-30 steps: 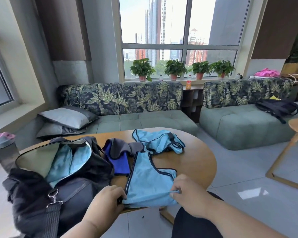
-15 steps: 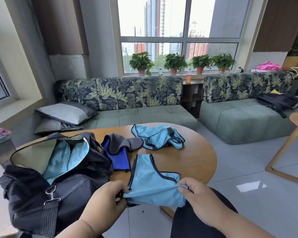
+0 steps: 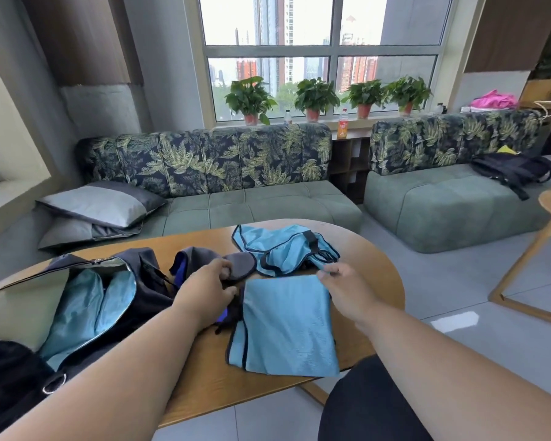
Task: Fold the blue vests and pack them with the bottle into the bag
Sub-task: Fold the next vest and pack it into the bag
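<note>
2 hands are working the folded vest [image 3: 287, 326] on the table [image 3: 372, 278]: the right hand [image 3: 347, 288] is pinching its far corner, the left hand [image 3: 204, 291] is curling at its left edge, over dark blue cloth [image 3: 180, 272]. Letting go early is likely undoing the fold. Beyond the grip an unfolded vest [image 3: 283, 249] is crowding in; left of it the bag [image 3: 86, 300] is gaping, blue fabric inside. No task bottle is clearly showing.
</note>
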Available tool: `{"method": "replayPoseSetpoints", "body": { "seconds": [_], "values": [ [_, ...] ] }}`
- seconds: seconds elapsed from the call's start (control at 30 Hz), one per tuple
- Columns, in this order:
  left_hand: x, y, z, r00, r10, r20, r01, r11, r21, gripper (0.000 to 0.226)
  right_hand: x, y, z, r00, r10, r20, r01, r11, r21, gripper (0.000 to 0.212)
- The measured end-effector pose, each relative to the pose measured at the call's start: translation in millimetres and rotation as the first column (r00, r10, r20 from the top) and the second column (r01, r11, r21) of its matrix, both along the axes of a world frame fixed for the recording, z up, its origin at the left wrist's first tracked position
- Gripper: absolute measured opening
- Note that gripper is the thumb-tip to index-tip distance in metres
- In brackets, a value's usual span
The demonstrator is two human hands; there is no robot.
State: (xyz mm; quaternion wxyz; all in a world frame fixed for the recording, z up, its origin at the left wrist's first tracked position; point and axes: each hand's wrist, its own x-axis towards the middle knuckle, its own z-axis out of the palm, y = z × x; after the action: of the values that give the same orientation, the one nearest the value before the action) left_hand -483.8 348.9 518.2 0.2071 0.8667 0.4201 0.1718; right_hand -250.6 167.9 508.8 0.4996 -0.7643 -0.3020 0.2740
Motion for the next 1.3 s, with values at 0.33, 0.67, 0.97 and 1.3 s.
{"method": "replayPoseSetpoints", "body": {
  "seconds": [0.33,0.67,0.97,1.3],
  "values": [
    [-21.4,-63.0,-94.9,0.997,-0.068,0.03,0.067,0.998,0.02,0.055,-19.9,-29.4,-60.1,0.984,0.083,0.16,0.002,0.884,-0.467,0.048],
    [-26.0,-72.0,-104.4,0.984,0.082,0.157,-0.061,0.989,-0.134,0.06,-35.9,-25.5,-56.0,0.888,0.166,0.428,0.13,0.802,-0.583,0.049],
    [-21.6,-85.1,-105.8,0.969,0.192,0.156,-0.174,0.977,-0.119,0.048,-43.7,-31.2,-58.1,0.908,0.167,0.385,0.096,0.811,-0.577,0.068],
    [-25.5,-83.2,-98.4,0.979,0.199,0.043,-0.185,0.957,-0.222,0.025,-41.7,-35.1,-58.7,0.926,0.154,0.344,0.072,0.823,-0.564,0.039]
  ]
}}
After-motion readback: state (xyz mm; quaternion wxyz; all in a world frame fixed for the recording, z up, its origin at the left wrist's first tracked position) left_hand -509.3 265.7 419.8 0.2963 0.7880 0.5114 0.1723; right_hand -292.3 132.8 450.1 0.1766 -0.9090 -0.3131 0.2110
